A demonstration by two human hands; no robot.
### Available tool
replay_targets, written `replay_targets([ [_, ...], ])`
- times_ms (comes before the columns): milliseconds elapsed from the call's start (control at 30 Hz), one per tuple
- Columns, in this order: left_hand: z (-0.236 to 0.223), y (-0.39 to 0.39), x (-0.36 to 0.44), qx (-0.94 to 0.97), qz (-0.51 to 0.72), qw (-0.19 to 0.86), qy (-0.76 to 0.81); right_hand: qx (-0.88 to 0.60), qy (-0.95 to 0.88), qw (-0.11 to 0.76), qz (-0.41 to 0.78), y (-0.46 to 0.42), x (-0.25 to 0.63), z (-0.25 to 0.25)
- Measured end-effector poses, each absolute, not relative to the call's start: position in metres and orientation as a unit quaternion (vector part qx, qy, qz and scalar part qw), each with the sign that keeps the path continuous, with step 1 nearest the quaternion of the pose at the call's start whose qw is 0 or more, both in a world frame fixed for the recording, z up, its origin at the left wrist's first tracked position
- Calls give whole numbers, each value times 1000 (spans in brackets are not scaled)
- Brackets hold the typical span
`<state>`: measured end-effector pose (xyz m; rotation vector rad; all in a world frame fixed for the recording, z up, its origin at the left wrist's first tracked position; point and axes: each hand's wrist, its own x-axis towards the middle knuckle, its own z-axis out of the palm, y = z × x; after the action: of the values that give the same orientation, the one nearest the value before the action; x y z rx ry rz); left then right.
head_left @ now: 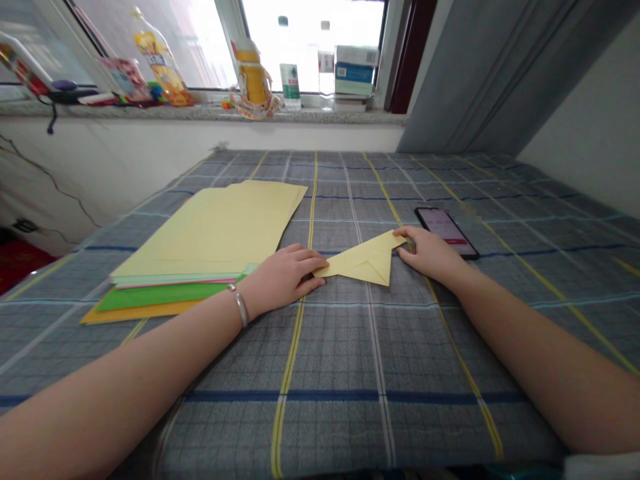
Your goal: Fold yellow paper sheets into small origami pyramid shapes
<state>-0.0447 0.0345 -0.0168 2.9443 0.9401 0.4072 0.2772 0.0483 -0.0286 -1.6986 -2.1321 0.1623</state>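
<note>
A folded piece of yellow paper [367,261] lies on the plaid cloth between my hands, its creased flap pointing down and to the right. My left hand [287,277], with a silver bracelet at the wrist, pinches the paper's narrow left end between thumb and fingers. At the upper right corner, my right hand [425,252] grips the other end, thumb below and fingertips above. A stack of coloured paper [215,223], yellow on top with green and orange sheets beneath, sits just left of my left hand.
A phone [447,233] with its screen lit lies just beyond my right hand. The plaid cloth [340,360] covers the whole surface. Along the windowsill [200,112] stand an orange drink bottle [160,60], a yellow container [253,73], clear bottles and stacked boxes [355,73].
</note>
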Motion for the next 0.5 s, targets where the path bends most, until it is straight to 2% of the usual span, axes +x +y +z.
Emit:
replay_targets([
  [200, -15, 19, -31, 913, 148, 22, 380, -600, -759, 240, 75, 50, 278, -35],
  [300, -12, 16, -17, 901, 146, 43, 406, -593, -750, 285, 74, 50, 276, -34],
  [400, -12, 18, -1, 905, 149, 68, 394, -592, -731, 338, 45, 47, 273, -27],
  [500, -15, 22, 10, 904, 164, 81, 386, -572, -739, 356, 13, 42, 269, -21],
])
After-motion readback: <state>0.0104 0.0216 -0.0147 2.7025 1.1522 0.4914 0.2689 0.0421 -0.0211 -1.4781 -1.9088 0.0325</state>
